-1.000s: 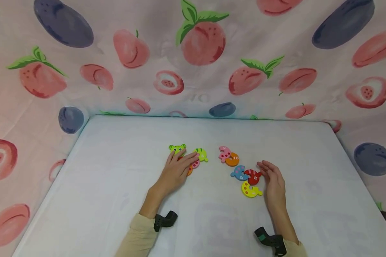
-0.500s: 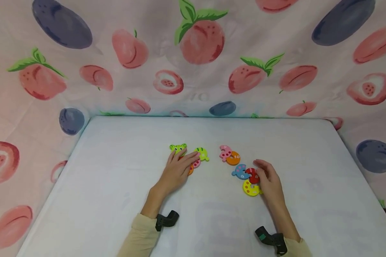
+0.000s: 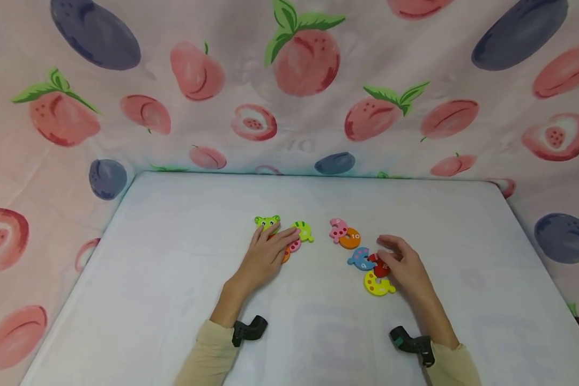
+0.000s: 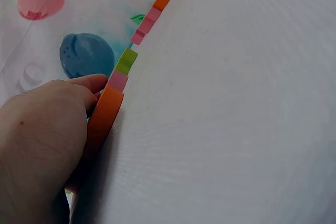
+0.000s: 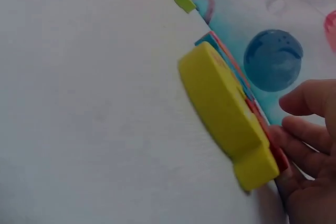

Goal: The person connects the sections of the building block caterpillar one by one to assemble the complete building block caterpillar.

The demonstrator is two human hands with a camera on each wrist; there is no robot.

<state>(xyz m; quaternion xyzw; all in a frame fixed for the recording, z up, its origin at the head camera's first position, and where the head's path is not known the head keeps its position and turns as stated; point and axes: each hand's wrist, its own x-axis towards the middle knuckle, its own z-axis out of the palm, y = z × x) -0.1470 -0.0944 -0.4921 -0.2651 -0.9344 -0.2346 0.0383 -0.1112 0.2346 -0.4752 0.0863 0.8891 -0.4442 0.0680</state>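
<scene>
My left hand [image 3: 262,256] rests with extended fingers over a group of colored puzzle pieces. There a green animal-face piece [image 3: 267,222], a green striped piece [image 3: 304,232], a pink piece [image 3: 295,246] and an orange piece [image 4: 105,116] show around the fingers, which partly hide the group. On the right, my right hand [image 3: 407,265] is at the red numbered piece [image 3: 381,268], its thumb and fingers apart and partly covering it. The right wrist view shows the fingers low beside the red edge, behind a yellow dotted piece [image 5: 220,103]. A blue piece [image 3: 361,259] adjoins the red one.
A pink dotted piece [image 3: 338,229] and an orange piece marked 10 [image 3: 350,238] lie together between the hands, farther back. White cloth covers the table [image 3: 173,225]. Fruit-patterned fabric [image 3: 251,64] hangs behind and at the sides.
My right hand has moved left, from beside the red piece to partly over it, its fingers bending inward. The left hand has stayed on its group.
</scene>
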